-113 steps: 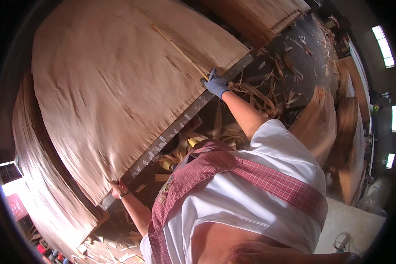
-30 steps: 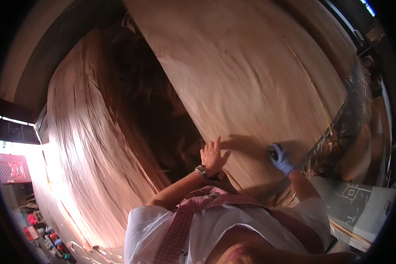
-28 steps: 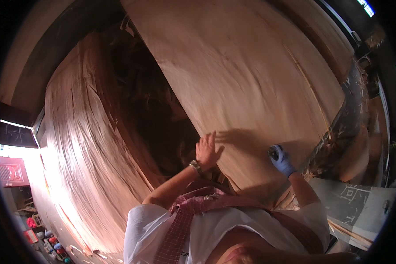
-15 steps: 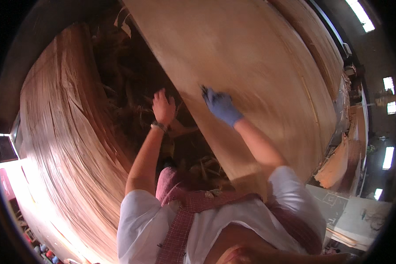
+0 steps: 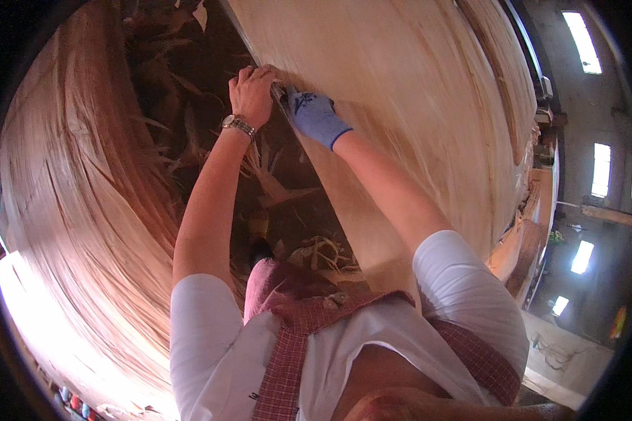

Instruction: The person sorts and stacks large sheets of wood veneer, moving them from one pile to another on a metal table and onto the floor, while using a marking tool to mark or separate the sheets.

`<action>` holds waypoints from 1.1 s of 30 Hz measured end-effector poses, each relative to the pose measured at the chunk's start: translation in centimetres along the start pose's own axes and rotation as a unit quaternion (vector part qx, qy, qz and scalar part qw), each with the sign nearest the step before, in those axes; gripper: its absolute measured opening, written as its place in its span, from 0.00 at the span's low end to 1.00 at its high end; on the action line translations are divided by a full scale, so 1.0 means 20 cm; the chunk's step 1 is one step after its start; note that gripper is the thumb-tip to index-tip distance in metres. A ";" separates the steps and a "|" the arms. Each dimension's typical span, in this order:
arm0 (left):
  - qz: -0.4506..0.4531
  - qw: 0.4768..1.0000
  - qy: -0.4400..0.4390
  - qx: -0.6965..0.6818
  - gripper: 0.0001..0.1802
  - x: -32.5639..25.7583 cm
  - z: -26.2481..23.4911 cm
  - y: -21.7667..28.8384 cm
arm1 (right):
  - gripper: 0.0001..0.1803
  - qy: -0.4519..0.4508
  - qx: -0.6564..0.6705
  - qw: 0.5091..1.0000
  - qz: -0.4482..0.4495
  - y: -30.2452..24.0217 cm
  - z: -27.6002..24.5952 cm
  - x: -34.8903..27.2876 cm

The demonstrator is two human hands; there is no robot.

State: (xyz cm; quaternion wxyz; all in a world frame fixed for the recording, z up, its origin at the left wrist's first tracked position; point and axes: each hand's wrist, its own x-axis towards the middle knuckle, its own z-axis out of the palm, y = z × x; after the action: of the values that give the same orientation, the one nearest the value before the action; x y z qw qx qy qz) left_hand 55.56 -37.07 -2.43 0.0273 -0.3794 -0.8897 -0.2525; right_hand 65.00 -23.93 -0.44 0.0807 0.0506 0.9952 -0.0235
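A broad pale wood veneer sheet lies on top of the stack to my right, its long edge running along the gap in front of me. My left hand is bare, with a metal watch on the wrist. Its fingers are bent over the sheet's edge, thumb side against it. Close beside it, my right hand wears a blue knit glove with a dark pattern. Those gloved fingers curl round the same edge, their tips partly hidden.
A tall stack of reddish veneer with wavy edges stands on the left. Between the stacks, torn veneer scraps litter the dark floor. Broken wood pieces stick out beyond the right stack.
Both hands have moved forward and come together at the sheet's edge. The left was open over the gap; the right was out on the sheet's surface. Their fingers are now closed there.
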 end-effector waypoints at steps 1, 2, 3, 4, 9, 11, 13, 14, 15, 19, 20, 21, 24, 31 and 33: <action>0.003 1.000 0.002 0.014 0.25 0.01 0.01 0.00 | 0.16 -0.008 -0.004 1.000 0.010 0.00 0.01 0.00; 0.007 1.000 0.003 0.029 0.24 0.02 0.03 0.01 | 0.17 -0.015 -0.007 1.000 0.020 0.01 0.01 0.00; 0.012 0.999 0.005 0.043 0.24 0.03 0.04 0.01 | 0.18 0.009 -0.038 0.999 -0.011 0.02 0.02 -0.05; 0.015 0.998 0.002 0.059 0.24 0.04 0.05 0.05 | 0.19 0.032 -0.071 0.996 -0.036 0.05 0.07 -0.15; -0.015 0.994 -0.015 0.112 0.23 0.03 0.08 0.08 | 0.24 0.051 -0.119 0.990 -0.060 0.05 0.23 -0.78; -0.041 0.991 -0.046 0.120 0.25 0.03 0.06 0.09 | 0.25 0.015 -0.161 0.983 -0.083 0.05 0.27 -1.10; -0.069 0.996 -0.042 0.048 0.24 0.00 0.03 0.08 | 0.26 -0.008 -0.155 0.985 -0.073 0.01 0.25 -1.36; -0.087 0.995 -0.040 0.015 0.24 -0.04 0.03 0.04 | 0.27 -0.028 -0.140 0.988 -0.054 -0.01 0.25 -1.46; -0.081 0.994 0.031 0.060 0.20 -0.11 0.07 0.02 | 0.26 -0.068 -0.099 0.993 -0.001 -0.03 0.26 -1.53; -0.180 0.957 -0.226 -0.031 0.32 -0.65 0.11 0.76 | 0.23 0.047 -0.088 0.995 -0.008 0.07 0.49 -1.80; -0.165 0.936 -0.311 -0.029 0.37 -0.77 0.13 0.93 | 0.23 0.055 -0.032 0.998 0.013 0.10 0.54 -1.82; -0.153 0.936 -0.316 -0.032 0.36 -0.90 0.22 0.97 | 0.24 0.031 -0.007 0.998 0.047 0.05 0.41 -1.79; -0.182 0.935 -0.300 -0.054 0.34 -1.02 0.41 0.94 | 0.23 -0.071 0.001 0.992 0.102 -0.01 0.31 -1.99; -0.304 0.939 -0.156 0.029 0.35 -1.15 0.29 1.07 | 0.24 -0.092 0.029 0.987 0.132 -0.04 0.51 -3.15; -0.303 0.938 -0.150 0.076 0.35 -1.39 0.30 1.47 | 0.25 -0.024 -0.011 0.994 0.107 0.00 0.64 -3.41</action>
State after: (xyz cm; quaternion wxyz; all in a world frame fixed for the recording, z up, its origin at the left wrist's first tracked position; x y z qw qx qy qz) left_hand 96.32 -35.46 -1.65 -0.1555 -0.1226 -0.9728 -0.1204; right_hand 134.08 -31.30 -2.02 0.1074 0.1550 0.9821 -0.0050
